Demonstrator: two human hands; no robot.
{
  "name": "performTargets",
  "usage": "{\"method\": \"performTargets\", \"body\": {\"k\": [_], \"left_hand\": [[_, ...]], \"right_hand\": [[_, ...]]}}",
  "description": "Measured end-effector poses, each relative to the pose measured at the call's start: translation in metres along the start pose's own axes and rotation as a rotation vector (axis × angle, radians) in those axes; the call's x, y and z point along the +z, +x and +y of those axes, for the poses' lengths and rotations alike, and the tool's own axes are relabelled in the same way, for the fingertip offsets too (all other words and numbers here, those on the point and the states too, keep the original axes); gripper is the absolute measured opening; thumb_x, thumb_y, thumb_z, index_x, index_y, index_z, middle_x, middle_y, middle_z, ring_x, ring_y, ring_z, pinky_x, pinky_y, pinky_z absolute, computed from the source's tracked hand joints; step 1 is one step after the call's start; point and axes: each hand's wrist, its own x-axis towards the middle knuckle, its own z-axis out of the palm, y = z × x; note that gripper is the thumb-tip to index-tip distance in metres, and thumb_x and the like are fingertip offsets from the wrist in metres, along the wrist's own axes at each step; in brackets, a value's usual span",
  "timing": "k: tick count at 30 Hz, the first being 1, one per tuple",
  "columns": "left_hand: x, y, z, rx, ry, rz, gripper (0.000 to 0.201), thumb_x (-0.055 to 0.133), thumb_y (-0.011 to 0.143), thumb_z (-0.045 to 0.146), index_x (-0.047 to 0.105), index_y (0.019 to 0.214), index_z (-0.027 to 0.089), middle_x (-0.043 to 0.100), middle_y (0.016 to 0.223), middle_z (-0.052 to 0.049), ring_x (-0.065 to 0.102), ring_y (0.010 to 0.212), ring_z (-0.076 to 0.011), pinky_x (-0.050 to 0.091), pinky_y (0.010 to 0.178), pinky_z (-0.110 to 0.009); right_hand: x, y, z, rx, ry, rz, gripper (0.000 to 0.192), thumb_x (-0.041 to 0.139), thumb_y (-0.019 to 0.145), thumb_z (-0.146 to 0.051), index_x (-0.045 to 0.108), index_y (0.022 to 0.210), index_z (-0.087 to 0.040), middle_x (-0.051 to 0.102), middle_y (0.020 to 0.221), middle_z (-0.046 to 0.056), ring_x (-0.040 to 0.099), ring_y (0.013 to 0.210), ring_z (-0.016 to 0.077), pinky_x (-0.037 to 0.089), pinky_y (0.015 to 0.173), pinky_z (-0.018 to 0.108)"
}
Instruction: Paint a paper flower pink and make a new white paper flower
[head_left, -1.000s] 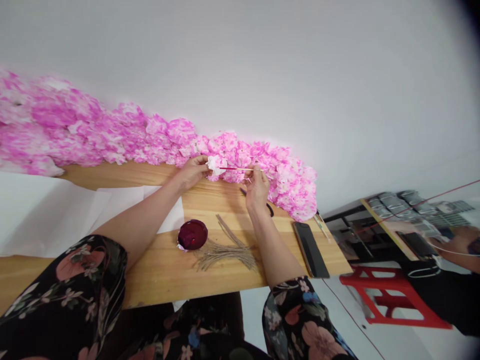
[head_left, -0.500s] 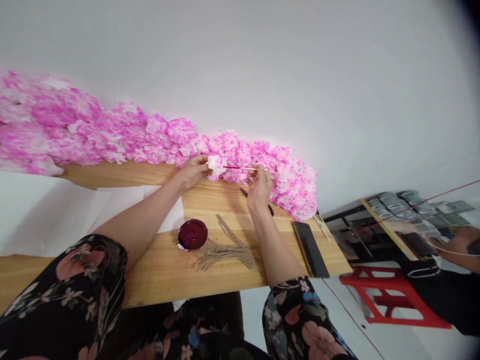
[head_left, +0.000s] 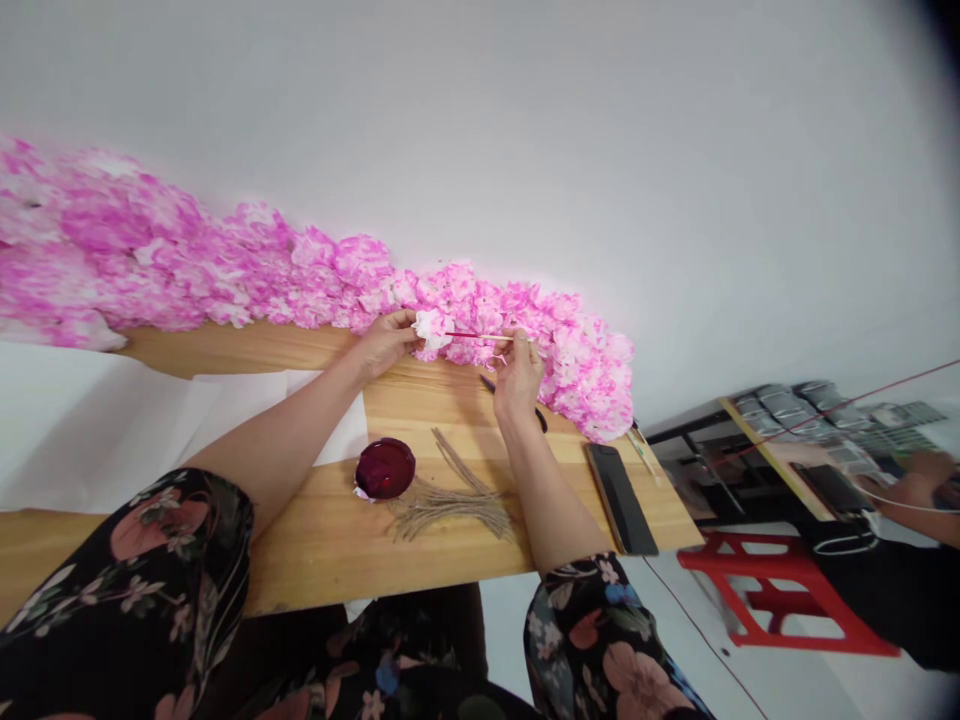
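My left hand (head_left: 391,342) is closed on a small white paper flower (head_left: 433,331) with faint pink on it. Between the fingers of my right hand (head_left: 519,372) is a thin paintbrush (head_left: 487,337), its front part stained deep red, with the tip reaching the flower's petals. Below my hands, a small dish (head_left: 385,468) of dark red paint rests on the wooden table (head_left: 322,560). A bundle of thin brown stems (head_left: 457,505) lies beside it. Partly behind my right wrist is a dark-handled tool (head_left: 541,420) whose kind I cannot make out.
Pink and white paper flowers (head_left: 172,255) are heaped along the wall. White paper sheets (head_left: 90,430) lie at the left. A phone (head_left: 621,498) and thin sticks (head_left: 643,452) are near the right edge. Beyond stand a red stool (head_left: 787,595) and another person's arm (head_left: 911,495).
My hands, the flower and the brush stay almost in place, with only a tiny shift of the brush tip at the petals. The other person's arm at the right has moved slightly.
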Motion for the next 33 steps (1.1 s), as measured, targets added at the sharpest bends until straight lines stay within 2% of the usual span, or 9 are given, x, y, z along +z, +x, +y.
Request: {"method": "performTargets", "body": {"k": [4, 14, 19, 28, 33], "left_hand": [[-0.0003, -0.0003, -0.0004, 0.002, -0.005, 0.0, 0.029, 0.089, 0.057, 0.008, 0.069, 0.077, 0.015, 0.069, 0.072, 0.001, 0.063, 0.06, -0.0116, 0.051, 0.064, -0.026], [0.0004, 0.0002, 0.0006, -0.009, 0.009, 0.01, 0.024, 0.084, 0.061, 0.003, 0.07, 0.076, 0.015, 0.069, 0.069, 0.001, 0.062, 0.058, -0.0113, 0.05, 0.062, -0.025], [0.0005, 0.0001, 0.0002, -0.001, -0.005, 0.011, 0.026, 0.085, 0.057, 0.005, 0.07, 0.075, 0.015, 0.069, 0.067, 0.001, 0.062, 0.056, -0.0118, 0.051, 0.06, -0.025], [0.0004, -0.0003, 0.0006, -0.007, 0.009, 0.005, 0.027, 0.086, 0.059, 0.005, 0.07, 0.077, 0.015, 0.069, 0.068, 0.001, 0.062, 0.056, -0.0113, 0.05, 0.06, -0.025], [0.0002, 0.0002, 0.0003, -0.001, 0.01, 0.007, 0.026, 0.085, 0.058, 0.004, 0.07, 0.076, 0.015, 0.068, 0.067, 0.002, 0.061, 0.056, -0.0108, 0.049, 0.059, -0.024]], "right_hand": [[0.0014, -0.0002, -0.0017, -0.003, 0.018, 0.003, 0.036, 0.083, 0.079, -0.055, 0.07, 0.083, -0.022, 0.063, 0.067, -0.005, 0.057, 0.061, 0.0085, 0.046, 0.053, 0.021], [0.0035, -0.0022, 0.0016, 0.018, -0.045, -0.007, 0.037, 0.082, 0.077, -0.056, 0.07, 0.079, -0.021, 0.061, 0.065, -0.005, 0.055, 0.06, 0.0094, 0.046, 0.056, 0.023], [0.0033, -0.002, 0.0028, 0.004, -0.026, -0.022, 0.038, 0.084, 0.074, -0.055, 0.071, 0.079, -0.02, 0.061, 0.064, -0.006, 0.054, 0.058, 0.0082, 0.045, 0.055, 0.022], [0.0034, -0.0051, 0.0019, -0.053, -0.118, -0.027, 0.039, 0.083, 0.075, -0.059, 0.072, 0.079, -0.021, 0.064, 0.068, -0.004, 0.053, 0.06, 0.0085, 0.045, 0.055, 0.023], [0.0034, -0.0045, -0.0028, -0.06, -0.039, -0.044, 0.039, 0.082, 0.073, -0.059, 0.071, 0.08, -0.022, 0.062, 0.066, -0.005, 0.054, 0.059, 0.009, 0.045, 0.056, 0.023]]}}
